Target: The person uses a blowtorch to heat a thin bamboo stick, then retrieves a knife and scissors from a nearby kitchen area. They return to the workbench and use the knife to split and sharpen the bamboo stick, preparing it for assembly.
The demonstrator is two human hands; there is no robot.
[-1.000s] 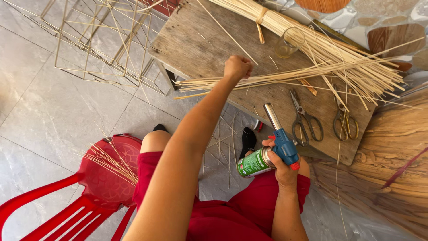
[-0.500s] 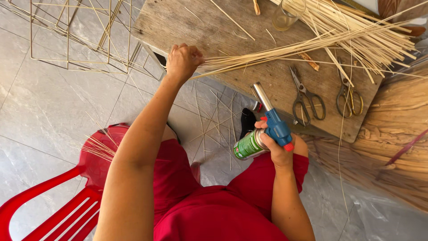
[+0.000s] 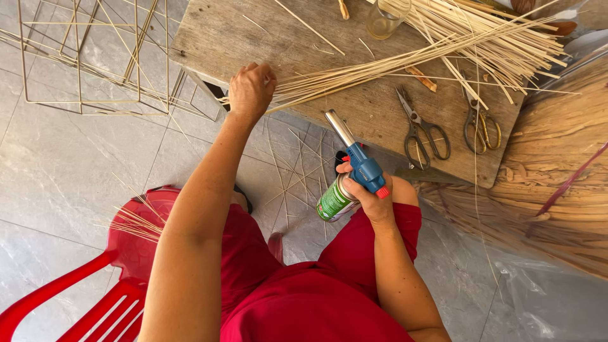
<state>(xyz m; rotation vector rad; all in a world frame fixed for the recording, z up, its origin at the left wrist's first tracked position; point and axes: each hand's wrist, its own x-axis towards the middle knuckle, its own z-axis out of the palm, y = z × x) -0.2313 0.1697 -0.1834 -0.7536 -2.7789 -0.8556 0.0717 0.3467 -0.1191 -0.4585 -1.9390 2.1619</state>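
Left hand [image 3: 251, 90]: your fingers closed around the butt end of the bamboo strips [image 3: 392, 63], fanned across the wooden bench [image 3: 253, 31].
Right hand [image 3: 373, 199]: clasping the gas torch [image 3: 354, 168] over your lap.
Handling: strips likely light, springy, brittle; grip bundled ends.

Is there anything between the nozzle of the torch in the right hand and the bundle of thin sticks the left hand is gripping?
Nothing visible does. The right hand holds the blue torch, its metal nozzle aimed up toward the stick bundle gripped by the left hand. Only bare wooden table lies between; the scissors sit off to the side.
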